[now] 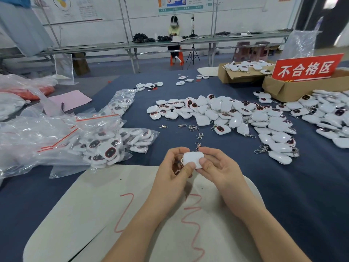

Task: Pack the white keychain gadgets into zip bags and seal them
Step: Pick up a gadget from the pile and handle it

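Both left hand (174, 168) and right hand (220, 167) pinch one white gadget (193, 158) (its front unseen)

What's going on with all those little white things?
A person is holding one white keychain gadget with both hands. The left hand and the right hand pinch it from each side above a pale mat. It is not in a bag yet. A big heap of loose gadgets lies on the blue table, and zip bags with gadgets inside lie to the left. A few loose metal clips sit in between.
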